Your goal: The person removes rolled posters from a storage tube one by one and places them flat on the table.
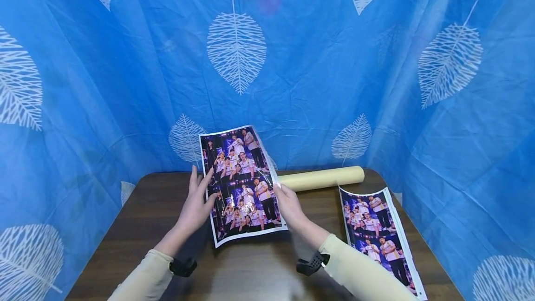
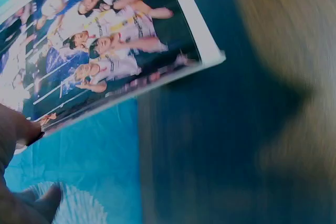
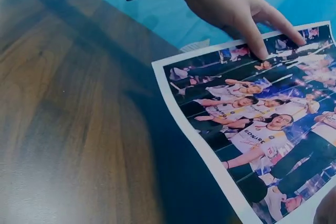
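A glossy printed photo sheet [image 1: 240, 182] with a white border is held up, slightly curved, above the table. It shows the same group picture twice, one above the other. My right hand [image 1: 290, 208] pinches its right edge, with the fingers hidden behind the sheet. On the opposite side my left hand [image 1: 195, 204] spreads its fingers, thumb and forefinger laid over the left edge. The right wrist view has those left fingertips [image 3: 261, 51] on the face of the sheet. In the left wrist view a lower corner of the sheet [image 2: 202, 51] hangs over the table.
A similar printed sheet [image 1: 374, 226] lies at the table's right side, its edges curling up. Along the back edge rests a pale yellow roll [image 1: 326, 178]. Blue cloth [image 1: 301, 82] with white leaf patterns surrounds the brown wooden table [image 1: 146, 217].
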The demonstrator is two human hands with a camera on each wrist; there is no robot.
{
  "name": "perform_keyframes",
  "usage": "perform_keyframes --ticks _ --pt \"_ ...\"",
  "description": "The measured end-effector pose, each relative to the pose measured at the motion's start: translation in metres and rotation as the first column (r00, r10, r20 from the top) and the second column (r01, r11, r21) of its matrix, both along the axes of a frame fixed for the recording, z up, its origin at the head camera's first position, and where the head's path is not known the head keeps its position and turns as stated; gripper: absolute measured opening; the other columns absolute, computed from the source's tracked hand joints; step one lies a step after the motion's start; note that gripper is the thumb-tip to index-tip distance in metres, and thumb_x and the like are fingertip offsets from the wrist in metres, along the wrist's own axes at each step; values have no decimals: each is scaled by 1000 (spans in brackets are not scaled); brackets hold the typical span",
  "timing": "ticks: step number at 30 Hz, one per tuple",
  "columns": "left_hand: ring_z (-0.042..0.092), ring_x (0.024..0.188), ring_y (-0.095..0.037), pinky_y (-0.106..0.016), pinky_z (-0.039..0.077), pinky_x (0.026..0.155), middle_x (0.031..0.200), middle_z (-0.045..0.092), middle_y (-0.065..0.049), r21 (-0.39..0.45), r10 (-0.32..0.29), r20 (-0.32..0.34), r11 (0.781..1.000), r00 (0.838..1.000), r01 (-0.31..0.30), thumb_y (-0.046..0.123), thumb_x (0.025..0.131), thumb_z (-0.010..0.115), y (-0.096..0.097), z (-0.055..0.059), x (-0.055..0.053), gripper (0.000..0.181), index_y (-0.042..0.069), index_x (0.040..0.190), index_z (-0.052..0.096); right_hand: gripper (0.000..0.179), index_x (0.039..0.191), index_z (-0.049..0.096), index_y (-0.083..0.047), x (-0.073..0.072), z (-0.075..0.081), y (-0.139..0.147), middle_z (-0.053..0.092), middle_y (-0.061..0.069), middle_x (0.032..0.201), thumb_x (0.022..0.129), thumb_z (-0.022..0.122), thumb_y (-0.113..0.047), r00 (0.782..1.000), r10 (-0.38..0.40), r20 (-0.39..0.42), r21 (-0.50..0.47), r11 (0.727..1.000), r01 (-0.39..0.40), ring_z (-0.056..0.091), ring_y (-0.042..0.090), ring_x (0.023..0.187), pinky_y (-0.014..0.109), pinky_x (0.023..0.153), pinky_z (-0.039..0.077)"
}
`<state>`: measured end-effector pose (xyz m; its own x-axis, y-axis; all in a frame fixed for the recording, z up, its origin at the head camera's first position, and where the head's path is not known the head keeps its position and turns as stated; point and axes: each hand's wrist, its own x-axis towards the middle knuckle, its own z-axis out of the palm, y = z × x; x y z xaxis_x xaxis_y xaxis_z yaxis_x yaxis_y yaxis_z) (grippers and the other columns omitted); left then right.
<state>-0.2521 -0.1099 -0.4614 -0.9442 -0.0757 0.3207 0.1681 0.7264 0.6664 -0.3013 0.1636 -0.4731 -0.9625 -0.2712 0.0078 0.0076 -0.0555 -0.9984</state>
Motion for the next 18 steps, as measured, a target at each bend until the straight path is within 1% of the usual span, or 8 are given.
perform_keyframes --ticks 1,3,5,7,9,11,13,18 --pt "32 144 -48 -59 46 104 170 4 -21 68 -6 25 998 1000 5 3 100 63 0 -1 1 74 19 163 29 47 135 58 5 0 -1 1 72 26 109 111 42 -32 1000 0 9 -4 1000 0 73 33 90 47 77 61" --pt "62 110 -39 -44 57 83 166 21 -22 214 -31 77 977 997 14 4 103 59 1 -2 2 70 21 163 28 47 137 58 2 1 -3 3 72 24 108 111 42 -33 999 -2 33 -4 1000 2 73 32 88 47 75 61" --pt "59 73 -27 -34 50 63 159 37 -21 349 -68 124 937 990 21 5 105 56 2 -5 4 67 22 163 28 45 137 58 1 3 -5 6 73 22 107 111 42 -32 999 -15 40 14 1000 15 73 30 86 46 73 62" --pt "55 64 -17 -28 49 57 155 42 -22 473 -110 156 881 982 23 4 106 53 3 -7 5 66 22 164 27 39 135 55 3 3 -8 8 71 22 106 109 44 -25 999 -34 23 36 999 33 73 30 85 45 71 62" --pt "68 84 -18 -28 57 72 155 43 -23 557 -144 181 830 973 19 4 107 51 5 -10 6 65 24 164 27 30 128 51 5 3 -12 10 68 23 105 104 47 -12 998 -69 -13 49 996 70 71 31 85 43 70 61" --pt "68 109 -27 -38 58 90 156 42 -22 597 -167 200 802 965 16 6 107 49 6 -12 7 64 25 164 26 23 119 46 6 2 -16 13 64 23 104 97 47 2 991 -109 -72 57 992 113 68 31 87 40 72 59" --pt "61 124 -35 -49 52 101 157 41 -22 605 -179 225 796 958 6 8 108 48 7 -14 8 64 28 164 26 21 109 44 4 1 -20 16 61 22 103 89 45 11 981 -138 -136 87 985 151 63 30 94 39 79 56" --pt "56 130 -40 -57 44 108 161 35 -22 588 -203 267 809 942 7 6 105 44 13 -18 10 65 28 164 25 26 99 56 0 2 -24 25 63 20 118 84 42 17 967 -116 -225 202 966 163 57 29 114 41 96 48"
